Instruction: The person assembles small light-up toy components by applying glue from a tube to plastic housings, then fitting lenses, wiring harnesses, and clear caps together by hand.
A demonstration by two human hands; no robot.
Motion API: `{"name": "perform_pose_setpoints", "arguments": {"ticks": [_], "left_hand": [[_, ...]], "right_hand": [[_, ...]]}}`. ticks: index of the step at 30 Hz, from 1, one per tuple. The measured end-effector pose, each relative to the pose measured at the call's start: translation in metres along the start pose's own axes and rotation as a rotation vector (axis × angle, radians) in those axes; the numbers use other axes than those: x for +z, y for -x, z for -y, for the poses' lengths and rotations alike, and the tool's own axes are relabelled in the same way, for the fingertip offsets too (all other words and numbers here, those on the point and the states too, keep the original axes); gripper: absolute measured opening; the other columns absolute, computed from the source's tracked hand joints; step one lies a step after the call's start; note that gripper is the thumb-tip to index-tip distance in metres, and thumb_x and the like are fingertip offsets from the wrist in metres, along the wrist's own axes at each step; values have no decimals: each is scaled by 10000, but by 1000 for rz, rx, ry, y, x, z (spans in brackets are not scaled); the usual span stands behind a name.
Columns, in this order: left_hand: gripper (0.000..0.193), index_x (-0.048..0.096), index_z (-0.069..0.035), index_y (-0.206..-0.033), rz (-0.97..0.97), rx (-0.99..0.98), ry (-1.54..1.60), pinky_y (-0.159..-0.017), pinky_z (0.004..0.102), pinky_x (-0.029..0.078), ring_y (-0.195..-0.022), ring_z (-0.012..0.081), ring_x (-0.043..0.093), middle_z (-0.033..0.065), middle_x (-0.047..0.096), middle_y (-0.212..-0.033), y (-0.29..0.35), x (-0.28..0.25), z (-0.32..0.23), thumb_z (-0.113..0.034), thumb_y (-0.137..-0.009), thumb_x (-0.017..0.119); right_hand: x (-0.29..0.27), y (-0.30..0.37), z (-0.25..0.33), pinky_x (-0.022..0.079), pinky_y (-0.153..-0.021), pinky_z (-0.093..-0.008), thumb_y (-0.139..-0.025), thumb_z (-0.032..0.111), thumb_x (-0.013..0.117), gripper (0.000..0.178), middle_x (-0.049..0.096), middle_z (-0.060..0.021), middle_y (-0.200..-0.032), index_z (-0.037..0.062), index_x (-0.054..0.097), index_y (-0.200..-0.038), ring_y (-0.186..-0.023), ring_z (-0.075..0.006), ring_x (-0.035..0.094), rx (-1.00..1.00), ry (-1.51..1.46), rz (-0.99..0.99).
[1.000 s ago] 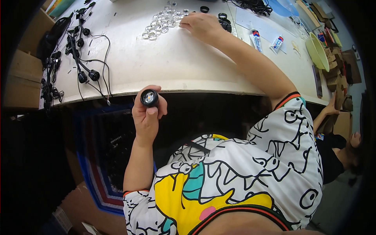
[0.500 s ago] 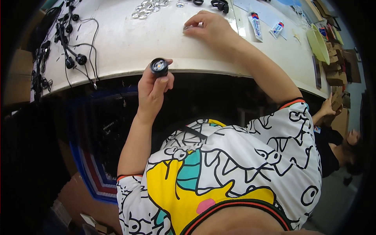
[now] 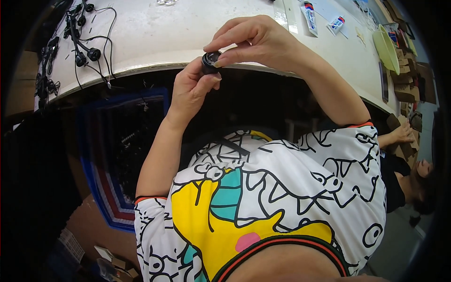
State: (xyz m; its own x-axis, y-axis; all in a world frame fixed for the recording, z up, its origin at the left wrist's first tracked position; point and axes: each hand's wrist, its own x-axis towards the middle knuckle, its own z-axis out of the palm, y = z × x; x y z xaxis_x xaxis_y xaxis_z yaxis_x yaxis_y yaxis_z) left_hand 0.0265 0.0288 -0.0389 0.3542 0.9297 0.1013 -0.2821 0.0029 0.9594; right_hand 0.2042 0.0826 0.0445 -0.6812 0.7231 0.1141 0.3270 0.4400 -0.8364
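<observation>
One short black cylinder (image 3: 210, 63) is up in front of me, just at the near edge of the white table (image 3: 141, 42), its open end turned upward with something shiny inside. My left hand (image 3: 192, 91) grips it from below, thumb and fingers wrapped against its side. My right hand (image 3: 263, 42) comes over from the other side, thumb and forefinger bent to the rim with the opening between their tips; whether they pinch a separate clear piece there, I cannot tell.

Beyond my hands, a few clear round pieces (image 3: 167, 2) show at the top of the view. Off to the left lie black cables (image 3: 94, 54) with round ends. To the right, two tubes, a larger tube (image 3: 309, 19) and a smaller tube (image 3: 336, 25), lie near each other, and past them a pale green basin (image 3: 386, 49) leans on edge beside brown boxes (image 3: 406, 91). Farther right is a co-worker's hand (image 3: 403, 133). Below the table, on my left, sits a blue-edged striped container (image 3: 94, 183).
</observation>
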Motion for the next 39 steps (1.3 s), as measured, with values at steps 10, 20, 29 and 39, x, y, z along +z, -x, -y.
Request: {"name": "perform_pose_setpoints", "arguments": {"ticks": [10, 20, 29, 39], "left_hand": [[237, 550, 8, -989, -30, -24, -32, -551, 180, 368, -603, 67, 457, 0, 505, -688, 8, 3, -9, 16, -757, 504], [231, 548, 4, -1004, -6, 3, 48, -545, 176, 356, -611, 68, 455, -3, 505, -696, 21, 4, -23, -31, -776, 551], [237, 541, 4, -1017, -17, 16, 42, -541, 171, 347, -614, 66, 459, -3, 512, -709, 23, -4, -18, -62, -790, 569], [319, 535, -13, -1036, -45, 57, 102, -537, 180, 305, -596, 66, 409, 5, 496, -662, 28, -6, -8, -238, -814, 583]], "right_hand": [[-34, -12, -29, 406, -586, -199, -734, 134, 672, 251, 615, -36, -874, 69, 631, -972, -689, -82, 502, 69, 152, -222], [-74, -62, -107, 432, -760, -329, -748, 256, 632, 394, 551, -115, -961, 70, 546, -1084, -860, -271, 543, 312, 888, -373], [-25, -42, -62, 439, -726, -263, -765, 213, 624, 287, 550, -78, -870, 53, 584, -1000, -788, -161, 541, -8, 453, -323], [-10, 11, -74, 405, -869, -269, -801, 186, 589, 277, 593, -58, -914, 55, 530, -1038, -897, -149, 559, 104, 412, -387]]}}
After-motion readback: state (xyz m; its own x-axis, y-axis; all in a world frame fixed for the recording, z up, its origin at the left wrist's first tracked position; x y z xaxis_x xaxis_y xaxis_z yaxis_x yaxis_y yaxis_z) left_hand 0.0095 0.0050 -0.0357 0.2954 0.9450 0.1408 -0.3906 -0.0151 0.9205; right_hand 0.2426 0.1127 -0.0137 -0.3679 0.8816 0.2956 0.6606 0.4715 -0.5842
